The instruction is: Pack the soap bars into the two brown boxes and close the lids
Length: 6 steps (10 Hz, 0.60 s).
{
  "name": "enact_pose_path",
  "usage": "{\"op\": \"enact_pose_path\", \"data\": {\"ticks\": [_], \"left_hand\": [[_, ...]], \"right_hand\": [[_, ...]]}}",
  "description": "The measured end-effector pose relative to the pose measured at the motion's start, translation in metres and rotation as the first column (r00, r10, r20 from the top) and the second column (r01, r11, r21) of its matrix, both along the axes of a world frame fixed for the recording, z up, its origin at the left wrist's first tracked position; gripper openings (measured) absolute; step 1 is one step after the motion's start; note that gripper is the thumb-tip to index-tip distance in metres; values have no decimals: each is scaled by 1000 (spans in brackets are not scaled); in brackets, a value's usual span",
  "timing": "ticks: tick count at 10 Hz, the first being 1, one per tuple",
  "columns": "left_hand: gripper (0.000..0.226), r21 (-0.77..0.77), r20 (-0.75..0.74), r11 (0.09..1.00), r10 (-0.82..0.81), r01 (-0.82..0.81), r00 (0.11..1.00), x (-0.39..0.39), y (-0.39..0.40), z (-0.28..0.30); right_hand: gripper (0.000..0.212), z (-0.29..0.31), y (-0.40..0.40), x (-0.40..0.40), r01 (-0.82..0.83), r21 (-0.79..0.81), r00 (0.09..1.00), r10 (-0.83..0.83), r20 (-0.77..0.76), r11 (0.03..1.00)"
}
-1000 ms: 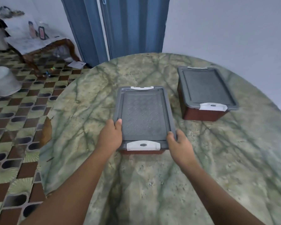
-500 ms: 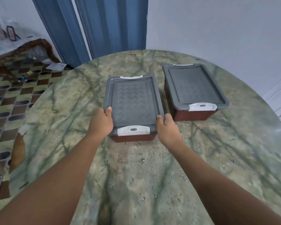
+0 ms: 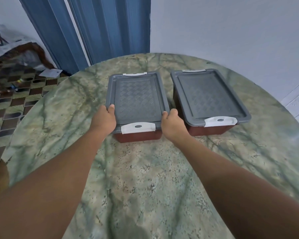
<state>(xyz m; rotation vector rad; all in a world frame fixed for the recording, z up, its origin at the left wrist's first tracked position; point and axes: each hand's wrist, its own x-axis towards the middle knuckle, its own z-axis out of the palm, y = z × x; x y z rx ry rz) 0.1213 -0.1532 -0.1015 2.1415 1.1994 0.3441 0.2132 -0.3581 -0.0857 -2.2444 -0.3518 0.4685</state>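
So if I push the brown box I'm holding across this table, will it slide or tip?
The box will probably slide: it looks low and wide, flat on the smooth marble table. It seems rigid plastic, unlikely to flex. Its weight can't be judged with the grey lid on.

**Near box pushed up beside the far one**

You have slid the near box [image 3: 137, 107] away from you across the worktop [image 3: 145, 178] and toward the right of the frame. A second ago it sat well apart from the second box [image 3: 209, 99], lower and to its left; half a second ago the gap had narrowed; now the two sit just beside each other, near edges almost level, with only a thin strip of worktop between them. Your left hand [image 3: 104, 120] and right hand [image 3: 173, 125] have travelled forward with it, arms stretched further out. Your view has also swung right, so the tiled floor at the left edge takes up less of the frame.
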Motion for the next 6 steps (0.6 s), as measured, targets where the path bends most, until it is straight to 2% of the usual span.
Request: {"op": "enact_pose_path", "data": {"ticks": [2, 3, 4, 5, 6], "left_hand": [[50, -19, -29, 1000, 13, -13, 999, 0, -1, 4], [49, -107, 32, 994, 39, -35, 999, -10, -8, 10], [64, -23, 155, 998, 55, -52, 986, -46, -31, 25], [64, 31, 414, 995, -98, 93, 905, -107, -72, 63], [65, 27, 584, 953, -259, 301, 769, -155, -97, 122]], "right_hand": [[37, 1, 2, 1, 5, -27, 999, -6, -37, 1000], [47, 13, -21, -10, -70, -41, 997, 69, -27, 997], [36, 29, -85, -41, -203, 34, 979, 203, 0, 979], [20, 60, -171, -76, -190, 260, 981, 194, 13, 947], [28, 109, -243, -88, 28, 407, 992, -77, 103, 913]]}}
